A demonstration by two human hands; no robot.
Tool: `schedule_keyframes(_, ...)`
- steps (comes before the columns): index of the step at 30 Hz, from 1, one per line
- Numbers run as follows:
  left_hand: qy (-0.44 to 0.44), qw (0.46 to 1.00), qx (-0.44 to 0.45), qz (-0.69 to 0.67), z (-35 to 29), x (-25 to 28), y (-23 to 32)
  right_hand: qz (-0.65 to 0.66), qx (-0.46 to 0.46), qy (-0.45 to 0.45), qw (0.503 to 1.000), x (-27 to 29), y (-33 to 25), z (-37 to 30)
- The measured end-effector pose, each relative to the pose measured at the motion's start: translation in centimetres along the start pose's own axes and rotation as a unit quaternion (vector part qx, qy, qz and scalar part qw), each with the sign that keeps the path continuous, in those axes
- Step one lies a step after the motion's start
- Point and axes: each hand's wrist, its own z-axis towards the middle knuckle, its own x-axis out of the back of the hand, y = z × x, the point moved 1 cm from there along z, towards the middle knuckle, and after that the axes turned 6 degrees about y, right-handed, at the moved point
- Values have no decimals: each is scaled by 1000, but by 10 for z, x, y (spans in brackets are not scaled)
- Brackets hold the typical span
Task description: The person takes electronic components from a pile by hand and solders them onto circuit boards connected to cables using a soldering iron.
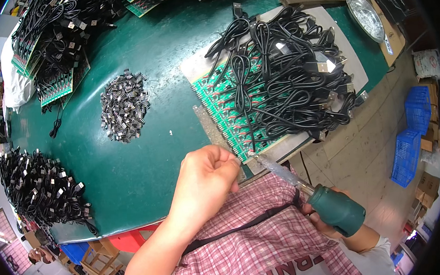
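My right hand [315, 221] is wrapped round the green handle of a soldering iron [338, 212]. The iron's pale shaft points up and left, its tip at the near corner of a green circuit board panel [216, 102]. Just left of that tip, my left hand [202, 179] pinches thumb and fingers together at the panel's edge. What sits between those fingertips is too small to make out. Bundled black USB cables [283, 88] lie over the panel's right part. Under them is a pale flat sheet [355, 67].
A heap of small metal-and-black connectors [124, 106] lies mid-table on the green tabletop [166, 48]. More cable bundles [40, 188] pile up at the left, and boards with cables [63, 85] at the far left. A metal dish [365, 17] stands far right; blue crates [406, 156] are on the floor.
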Motion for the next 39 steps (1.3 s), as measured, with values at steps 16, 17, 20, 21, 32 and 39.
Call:
schedule_keyframes(16,-3,999,15,-34,-9,1,-1,147,-20,237,960,55,-9,49)
schedule_keyframes(17,-2,999,14,-38,-8,3,-3,184,16,275,944,65,-14,70)
schedule_keyframes(20,-6,998,20,-58,-10,8,-1,15,99,413,905,111,-2,117)
schedule_keyframes(21,0,998,24,-57,-12,10,-2,-62,48,427,901,128,5,128)
schedule_keyframes(32,88,977,-76,-178,-4,30,-8,-20,-111,-47,993,27,-17,14)
schedule_keyframes(39,76,978,-82,-178,-2,31,-12,10,53,-21,998,8,-8,12)
